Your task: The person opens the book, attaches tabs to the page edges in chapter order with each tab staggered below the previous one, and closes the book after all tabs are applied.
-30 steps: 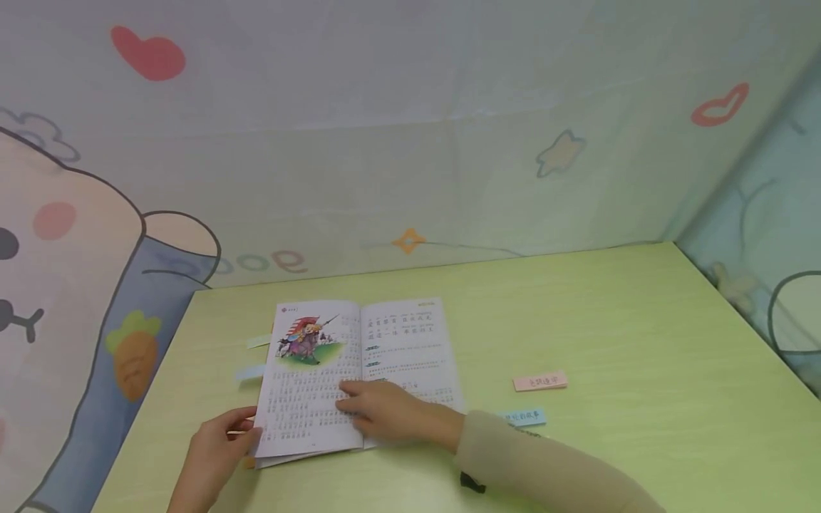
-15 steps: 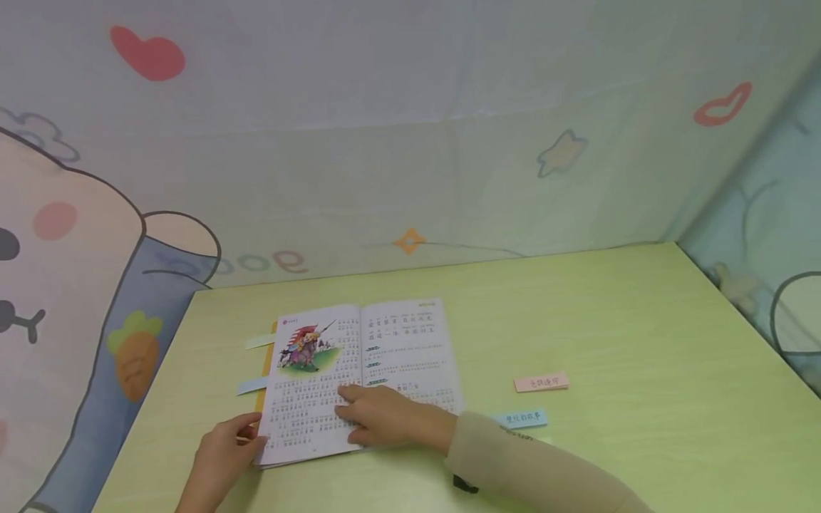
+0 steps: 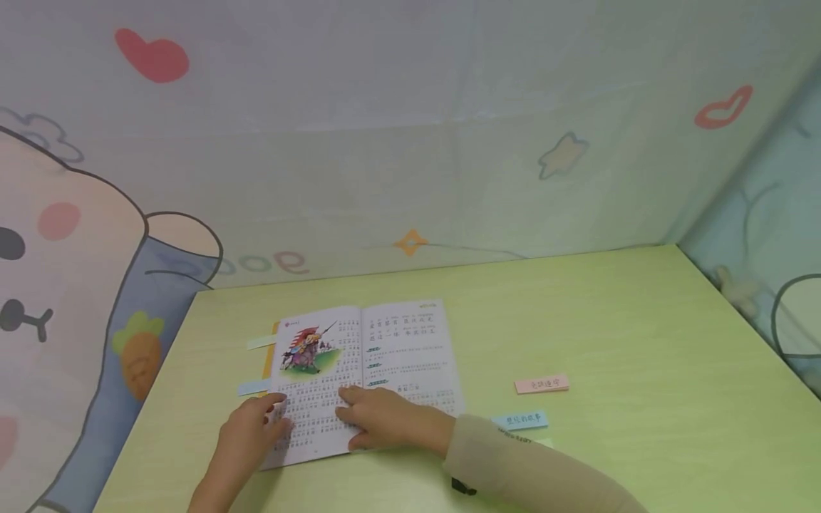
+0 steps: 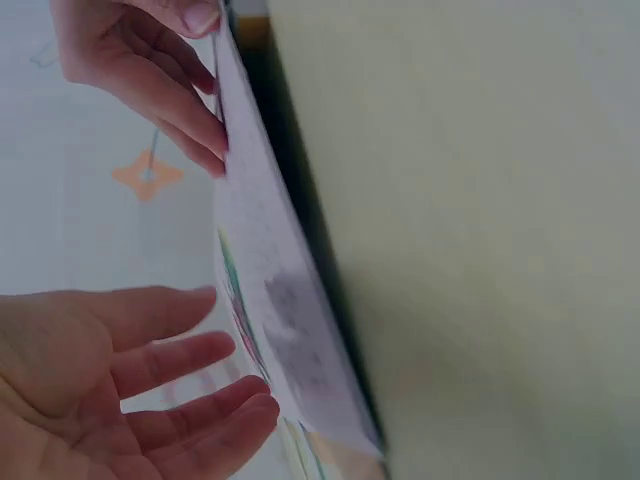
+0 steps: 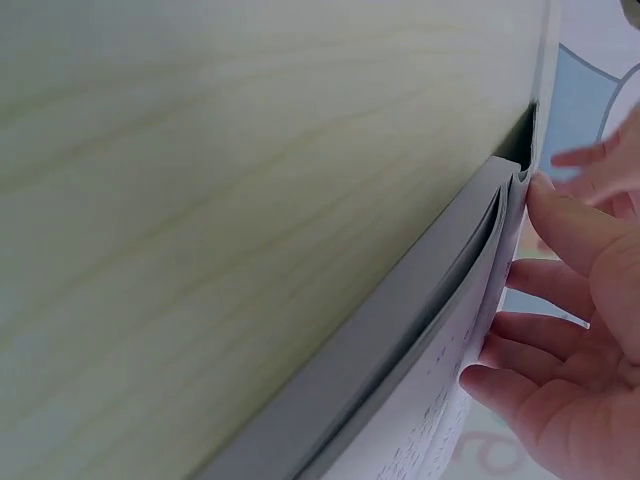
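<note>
An open book (image 3: 314, 413) with printed text lies on the table, its left page showing a coloured picture of a rider on a horse. At the lower left page, my left hand (image 3: 251, 433) has its fingertips over the outer margin; in the left wrist view its fingers are spread, close to the paper. My right hand (image 3: 388, 417) rests along the book's middle fold, fingers laid on the pages, as the right wrist view (image 5: 575, 340) shows too. A pale green tab (image 3: 259, 343) and a blue tab (image 3: 253, 387) stick out past the book's left edge.
Right of the book, a pink paper strip (image 3: 541, 384) and a blue paper strip (image 3: 524, 420) with handwriting lie on the table (image 3: 641, 335). A pale green one is mostly hidden by the right sleeve (image 3: 526, 459). A cartoon-printed cloth (image 3: 359, 142) hangs behind the table.
The left page has settled flatter, uncovering the yellow edge and tabs. My left hand has moved right and up from the page's edge onto the page. The right hand stays nearly still.
</note>
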Tool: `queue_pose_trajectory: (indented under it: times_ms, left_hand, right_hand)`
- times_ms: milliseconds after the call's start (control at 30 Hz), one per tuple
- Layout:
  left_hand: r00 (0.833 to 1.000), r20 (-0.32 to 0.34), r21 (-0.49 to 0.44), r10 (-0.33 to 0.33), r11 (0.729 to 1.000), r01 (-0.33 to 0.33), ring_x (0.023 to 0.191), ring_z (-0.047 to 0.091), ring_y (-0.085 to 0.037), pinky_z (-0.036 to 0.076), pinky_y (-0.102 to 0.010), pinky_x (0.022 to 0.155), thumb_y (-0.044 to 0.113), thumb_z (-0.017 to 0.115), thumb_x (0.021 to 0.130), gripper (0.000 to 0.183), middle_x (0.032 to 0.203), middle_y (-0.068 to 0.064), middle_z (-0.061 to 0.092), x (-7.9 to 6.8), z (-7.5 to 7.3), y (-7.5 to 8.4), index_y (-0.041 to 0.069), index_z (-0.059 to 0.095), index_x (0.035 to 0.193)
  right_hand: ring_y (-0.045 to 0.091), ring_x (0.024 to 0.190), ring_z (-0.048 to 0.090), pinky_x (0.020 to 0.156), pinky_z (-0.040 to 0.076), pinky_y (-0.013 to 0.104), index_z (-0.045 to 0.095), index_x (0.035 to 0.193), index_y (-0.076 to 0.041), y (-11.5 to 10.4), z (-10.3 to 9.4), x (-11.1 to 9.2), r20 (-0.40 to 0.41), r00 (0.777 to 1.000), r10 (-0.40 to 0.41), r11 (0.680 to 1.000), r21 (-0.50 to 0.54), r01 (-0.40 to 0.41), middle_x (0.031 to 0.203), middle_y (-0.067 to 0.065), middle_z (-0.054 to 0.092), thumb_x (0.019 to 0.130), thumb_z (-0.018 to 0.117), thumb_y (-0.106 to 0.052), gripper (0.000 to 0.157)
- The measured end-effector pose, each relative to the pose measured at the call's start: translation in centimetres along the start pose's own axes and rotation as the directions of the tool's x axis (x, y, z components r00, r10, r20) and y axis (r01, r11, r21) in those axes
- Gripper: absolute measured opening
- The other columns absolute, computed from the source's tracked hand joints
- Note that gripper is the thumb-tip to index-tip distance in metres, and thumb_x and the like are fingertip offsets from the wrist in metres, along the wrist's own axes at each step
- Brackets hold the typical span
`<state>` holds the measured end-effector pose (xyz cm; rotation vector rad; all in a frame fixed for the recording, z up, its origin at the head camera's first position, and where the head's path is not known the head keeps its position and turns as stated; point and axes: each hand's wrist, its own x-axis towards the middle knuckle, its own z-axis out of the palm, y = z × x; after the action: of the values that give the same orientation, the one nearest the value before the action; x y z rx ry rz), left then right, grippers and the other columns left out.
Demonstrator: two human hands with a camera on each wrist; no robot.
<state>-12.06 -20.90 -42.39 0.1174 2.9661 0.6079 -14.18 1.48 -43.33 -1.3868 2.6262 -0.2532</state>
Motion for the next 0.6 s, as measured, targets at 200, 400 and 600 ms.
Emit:
queue_pose_trajectory:
  times_ms: [200,400,600]
  left_hand:
    - [0.979,0.004,-0.086,0.204,0.975,-0.203,0.118,0.047,-0.042,0.039,-0.058,0.094,0.013,0.062,0.089,0.033,0.127,-0.023,0.053,1.6,0.5,3.2,0.003,0.060,0.121]
    - [0.905,0.033,-0.128,0.424,0.900,-0.417,0.127,0.036,-0.044,0.030,-0.060,0.101,0.012,0.054,0.095,0.037,0.141,-0.025,0.038,4.3,1.5,5.2,0.002,0.053,0.130]
    - [0.888,0.097,-0.072,0.450,0.893,-0.445,0.130,0.027,-0.049,0.023,-0.059,0.104,0.013,0.050,0.096,0.044,0.145,-0.027,0.030,6.7,2.3,5.7,-0.006,0.042,0.135]
  right_hand:
    - [0.022,0.127,0.043,0.100,0.039,0.028,0.057,0.128,-0.012,0.2,0.4,0.2,0.001,1.000,0.002,1.000,-0.026,-0.002,0.140,0.014,0.044,0.083,0.065,-0.041,0.054]
    - [0.016,0.121,0.049,0.094,0.043,0.022,0.057,0.128,-0.012,0.3,0.5,0.1,-0.012,1.000,-0.027,0.996,-0.083,0.026,0.132,0.007,0.051,0.085,0.062,-0.043,0.053]
    - [0.019,0.132,0.037,0.104,0.034,0.024,0.050,0.134,-0.008,0.3,0.4,-0.6,-0.015,0.998,-0.067,0.990,-0.124,0.065,0.143,0.012,0.040,0.089,0.056,-0.043,0.057]
